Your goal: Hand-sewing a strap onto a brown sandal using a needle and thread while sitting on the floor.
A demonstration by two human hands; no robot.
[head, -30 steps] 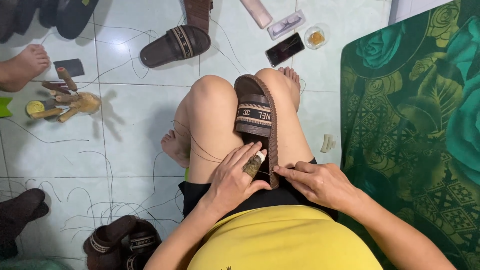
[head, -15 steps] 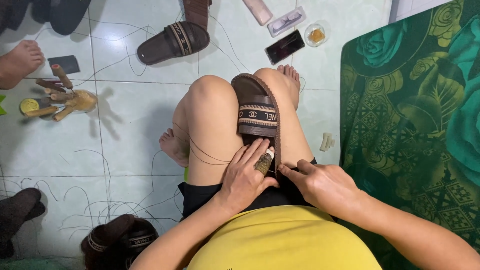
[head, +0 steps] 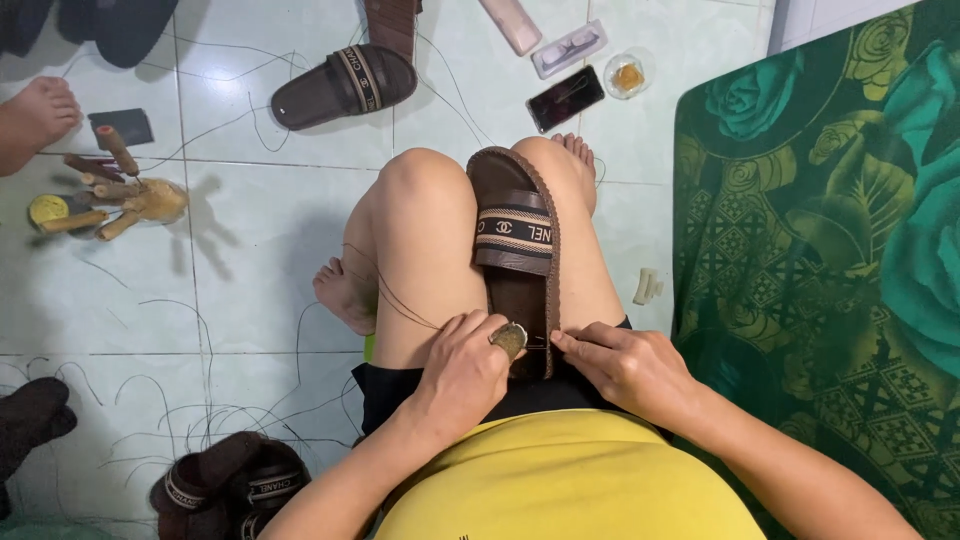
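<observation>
Brown sandal (head: pixel 520 250): lies sole-down between the person's raised knees, toe end far, heel end near, with a striped band across its middle and stitching along its rim.
Left hand (head: pixel 470 365): rests on the left thigh at the sandal's near end, fingers curled, a metal thimble-like ring (head: pixel 510 338) on one finger touching the heel.
Right hand (head: pixel 625 365): just right of the heel, thumb and forefinger pinched together at the sandal's edge; what they pinch is too small to tell.
Thread (head: pixel 385 300): thin dark strand running across the left thigh toward the left hand.
Floor (head: pixel 250 250): pale tiles strewn with loose threads.
Far left: a wooden tool stand (head: pixel 125 195).
Far: a second sandal (head: pixel 345 85) and a dark phone (head: pixel 566 98).
Right: a green patterned cloth (head: pixel 830 250).
Near left: more sandals (head: pixel 230 490).
</observation>
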